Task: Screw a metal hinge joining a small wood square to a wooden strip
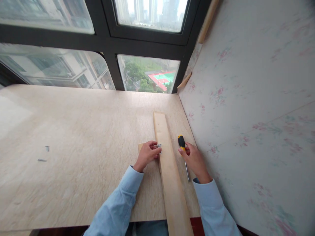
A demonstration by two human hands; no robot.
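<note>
A long pale wooden board (163, 134) lies lengthwise on the stone-look sill, its near end jutting past the front edge. At the board's left edge my left hand (148, 151) is closed, its thumb and fingertips pinching a small shiny metal piece (159, 146) against the wood. Whether that piece is a bracket or a screw is too small to tell. To the right of the board, my right hand (193, 159) grips a screwdriver (181, 141) by its black and yellow handle. The screwdriver's metal shaft points back toward me, apart from the board.
Two small metal pieces, one short (47, 148) and one thin (42, 160), lie on the sill (81, 131) to the left. Another wooden piece (140, 147) shows beside my left hand. A flowered wall (246, 108) rises close on the right; dark-framed windows (147, 39) stand behind.
</note>
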